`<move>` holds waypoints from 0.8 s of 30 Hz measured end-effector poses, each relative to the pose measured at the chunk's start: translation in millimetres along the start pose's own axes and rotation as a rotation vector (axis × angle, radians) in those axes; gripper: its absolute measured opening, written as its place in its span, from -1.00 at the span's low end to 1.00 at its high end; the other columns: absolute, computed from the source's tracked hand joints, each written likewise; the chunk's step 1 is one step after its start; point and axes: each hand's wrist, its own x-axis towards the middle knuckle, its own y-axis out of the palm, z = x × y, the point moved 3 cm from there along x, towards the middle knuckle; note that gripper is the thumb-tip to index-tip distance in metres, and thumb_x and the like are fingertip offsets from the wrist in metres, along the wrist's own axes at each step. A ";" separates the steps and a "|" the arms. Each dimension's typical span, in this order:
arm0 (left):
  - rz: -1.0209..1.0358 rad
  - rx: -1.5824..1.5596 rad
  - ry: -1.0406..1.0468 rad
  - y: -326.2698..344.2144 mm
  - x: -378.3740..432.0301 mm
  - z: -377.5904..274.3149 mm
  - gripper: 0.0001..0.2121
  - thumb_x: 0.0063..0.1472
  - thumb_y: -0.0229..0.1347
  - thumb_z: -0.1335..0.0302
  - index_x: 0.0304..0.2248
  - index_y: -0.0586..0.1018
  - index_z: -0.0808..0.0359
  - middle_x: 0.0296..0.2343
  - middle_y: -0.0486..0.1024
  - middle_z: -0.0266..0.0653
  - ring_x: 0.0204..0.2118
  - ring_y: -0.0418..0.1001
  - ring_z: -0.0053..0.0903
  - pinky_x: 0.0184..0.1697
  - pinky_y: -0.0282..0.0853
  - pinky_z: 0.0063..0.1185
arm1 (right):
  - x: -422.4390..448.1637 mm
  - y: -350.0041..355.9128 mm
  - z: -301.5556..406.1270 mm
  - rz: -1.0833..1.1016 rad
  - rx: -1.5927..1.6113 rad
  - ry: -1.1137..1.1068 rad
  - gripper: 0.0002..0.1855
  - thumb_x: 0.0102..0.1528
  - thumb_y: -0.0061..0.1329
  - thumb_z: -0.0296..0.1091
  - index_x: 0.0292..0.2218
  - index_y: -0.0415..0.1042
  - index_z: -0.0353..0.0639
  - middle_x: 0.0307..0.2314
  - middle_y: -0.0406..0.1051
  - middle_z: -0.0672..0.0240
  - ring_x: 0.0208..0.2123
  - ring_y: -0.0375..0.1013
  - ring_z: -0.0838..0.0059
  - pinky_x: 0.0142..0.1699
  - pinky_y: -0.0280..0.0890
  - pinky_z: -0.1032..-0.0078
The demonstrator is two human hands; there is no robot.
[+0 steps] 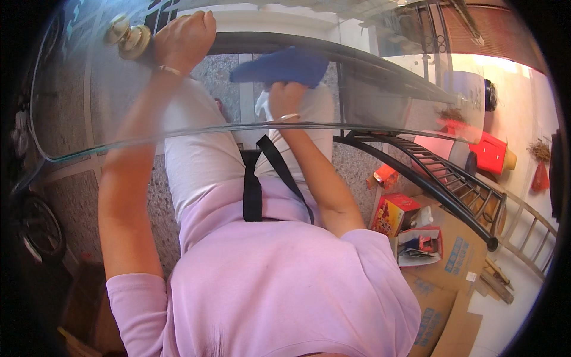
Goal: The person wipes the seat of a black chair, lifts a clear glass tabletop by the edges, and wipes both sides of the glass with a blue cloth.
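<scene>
A clear glass tabletop [392,98] with rounded corners spans the upper view, and both my forearms show through it. My left hand [185,40] is at the upper left with its fingers curled, right beside a round gold-coloured metal fitting [134,42]. Whether those fingers grip anything is hidden. Below the glass, over my lap, my right hand [287,98] is closed on a blue cloth [285,67], blurred and spread beyond the knuckles. A small white piece of material [262,105] shows beside that hand.
On the right lies a black metal frame with bars [428,165]. Near it are flattened cardboard [450,250], a red printed box [395,214], an open box of small items [419,245] and a red plastic stool [490,151]. A wheel [42,227] stands at the left.
</scene>
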 end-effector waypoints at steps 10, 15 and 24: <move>-0.008 0.013 -0.013 4.2 2.1 -0.5 -0.61 0.18 -0.33 0.22 -0.47 0.51 0.23 -0.47 0.48 -0.10 -0.39 0.43 -0.16 -0.32 0.33 -0.32 | -4.2 10.3 26.0 0.005 0.156 0.056 -0.75 -0.14 -0.24 -0.51 -0.35 0.33 -0.36 -0.31 0.31 0.00 -0.26 0.23 -0.01 -0.04 0.03 0.24; 0.011 0.012 -0.018 4.6 2.5 0.2 -0.60 0.18 -0.34 0.21 -0.46 0.51 0.23 -0.46 0.48 -0.10 -0.37 0.43 -0.15 -0.31 0.33 -0.32 | -8.1 22.3 30.2 0.189 0.197 -0.029 -0.69 -0.18 -0.21 -0.50 -0.31 0.31 -0.37 -0.33 0.29 -0.03 -0.25 0.23 -0.01 -0.04 0.04 0.25; -0.053 0.029 -0.023 2.3 2.3 -3.1 -0.64 0.14 -0.28 0.23 -0.53 0.54 0.17 -0.54 0.49 -0.17 -0.42 0.45 -0.25 -0.35 0.34 -0.37 | 23.8 -45.6 -44.0 -0.077 0.175 0.115 -0.65 -0.16 -0.23 -0.54 -0.25 0.28 -0.43 -0.25 0.25 -0.04 -0.13 0.17 0.05 0.06 -0.04 0.32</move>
